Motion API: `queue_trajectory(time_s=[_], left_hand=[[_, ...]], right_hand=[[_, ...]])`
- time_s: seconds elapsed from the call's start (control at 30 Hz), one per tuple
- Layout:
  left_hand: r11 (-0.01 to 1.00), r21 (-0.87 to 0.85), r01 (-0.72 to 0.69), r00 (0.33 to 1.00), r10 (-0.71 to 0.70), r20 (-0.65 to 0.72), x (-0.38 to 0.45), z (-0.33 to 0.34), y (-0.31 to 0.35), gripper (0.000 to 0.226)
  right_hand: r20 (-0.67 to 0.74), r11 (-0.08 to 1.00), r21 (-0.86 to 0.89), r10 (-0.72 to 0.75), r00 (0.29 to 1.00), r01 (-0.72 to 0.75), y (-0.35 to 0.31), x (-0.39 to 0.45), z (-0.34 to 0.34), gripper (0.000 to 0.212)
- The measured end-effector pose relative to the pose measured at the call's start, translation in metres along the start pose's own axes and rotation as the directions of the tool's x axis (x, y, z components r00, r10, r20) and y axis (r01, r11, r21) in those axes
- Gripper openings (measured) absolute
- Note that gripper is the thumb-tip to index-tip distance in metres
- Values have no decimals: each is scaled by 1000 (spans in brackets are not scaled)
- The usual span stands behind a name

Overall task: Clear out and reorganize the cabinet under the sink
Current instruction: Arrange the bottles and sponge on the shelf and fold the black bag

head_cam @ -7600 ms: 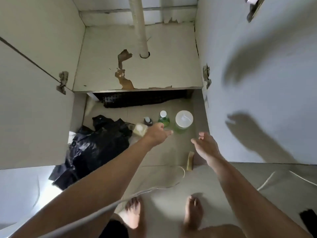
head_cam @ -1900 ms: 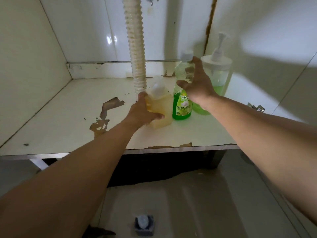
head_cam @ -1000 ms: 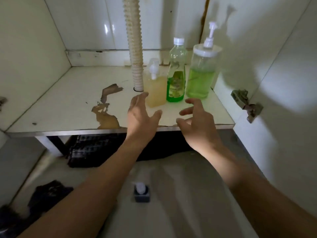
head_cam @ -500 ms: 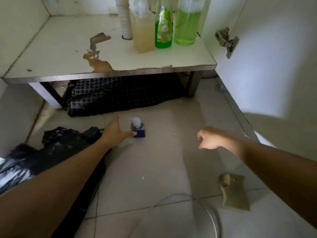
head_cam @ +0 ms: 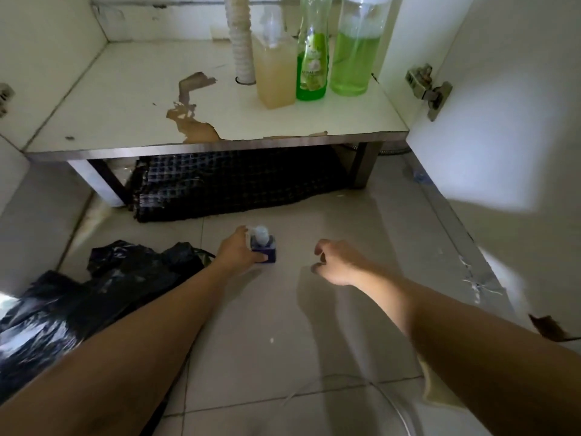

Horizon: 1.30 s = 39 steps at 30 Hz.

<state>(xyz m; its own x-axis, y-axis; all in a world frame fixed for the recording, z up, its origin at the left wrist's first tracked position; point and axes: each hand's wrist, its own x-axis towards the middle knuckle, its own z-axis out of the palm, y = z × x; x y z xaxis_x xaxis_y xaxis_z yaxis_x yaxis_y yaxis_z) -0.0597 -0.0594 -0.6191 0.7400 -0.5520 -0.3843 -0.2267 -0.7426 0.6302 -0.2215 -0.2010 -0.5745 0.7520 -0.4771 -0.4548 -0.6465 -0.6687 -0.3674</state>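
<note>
A small dark blue bottle with a pale cap (head_cam: 263, 245) stands on the floor tiles in front of the cabinet. My left hand (head_cam: 236, 252) grips it from the left, thumb low on its front. My right hand (head_cam: 333, 263) hovers to the right of it, fingers loosely curled, holding nothing. On the cabinet floor (head_cam: 125, 99) stand three bottles side by side: a yellowish pump bottle (head_cam: 276, 73), a green dish-soap bottle (head_cam: 312, 64) and a tall pump bottle of green liquid (head_cam: 355, 55).
A ribbed white drain pipe (head_cam: 240, 36) goes through the cabinet floor left of the bottles. A dark mesh mat (head_cam: 232, 184) lies under the cabinet. A black plastic bag (head_cam: 78, 297) lies at the left. The open door (head_cam: 503, 121) stands at the right, with a hinge (head_cam: 427, 89).
Both hands left the bottles on the cabinet floor and dropped to the tiles. My left hand reached the small blue bottle and now has hold of it.
</note>
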Motion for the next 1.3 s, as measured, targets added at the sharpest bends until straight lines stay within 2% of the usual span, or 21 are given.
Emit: queue_trajectory(time_s=[0.1,0.17,0.23,0.33,0.4,0.5,0.63,0.77,0.83,0.9,0.97,1.03,1.13,1.3], left_hand=[[1000,21,21,999,-22,43,-1,-7,-6,83],[979,201,-26,993,2,120,-6,-7,-12,67],[867,476,-149,984,82,160,-14,-6,-18,48],[620,755,-211,965,253,63,-23,-14,-20,33],[533,828,-175,956,292,14,-27,-28,-24,30],[491,864,-114,964,264,-23,-34,-46,-35,34],[580,813,-40,967,229,-115,-40,-70,-44,46],[752,655,66,995,3,-104,-40,-93,-47,80],[781,608,144,989,-123,-76,-42,-102,-55,81],[839,510,190,981,-182,-66,-44,-104,-66,73],[936,314,160,987,-147,-64,-46,-100,-78,70],[979,180,91,994,-78,-79,-47,-97,-84,66],[990,139,13,995,2,-104,-47,-93,-85,61],[998,20,-66,995,67,-76,-42,-82,-93,50]], right_hand=[[-14,994,87,-60,998,61,-35,21,12,49],[-43,988,110,-102,994,106,-51,30,20,49],[-74,981,138,-125,989,134,-59,38,28,50],[-71,968,200,-140,988,152,-62,49,37,56],[-58,958,230,-164,985,173,-62,55,40,54],[-69,951,245,-176,982,188,-64,63,44,47],[-96,964,198,-158,983,174,-69,68,52,41],[-96,975,155,-148,984,162,-68,69,52,37],[-87,977,151,-140,986,152,-66,68,51,34],[-77,978,151,-131,988,142,-64,65,50,33],[-70,978,147,-136,988,145,-64,63,49,31],[-62,978,144,-145,988,153,-65,61,49,27],[-42,976,152,-149,988,154,-63,61,47,23],[49,976,110,-193,980,187,-65,58,26,28]])
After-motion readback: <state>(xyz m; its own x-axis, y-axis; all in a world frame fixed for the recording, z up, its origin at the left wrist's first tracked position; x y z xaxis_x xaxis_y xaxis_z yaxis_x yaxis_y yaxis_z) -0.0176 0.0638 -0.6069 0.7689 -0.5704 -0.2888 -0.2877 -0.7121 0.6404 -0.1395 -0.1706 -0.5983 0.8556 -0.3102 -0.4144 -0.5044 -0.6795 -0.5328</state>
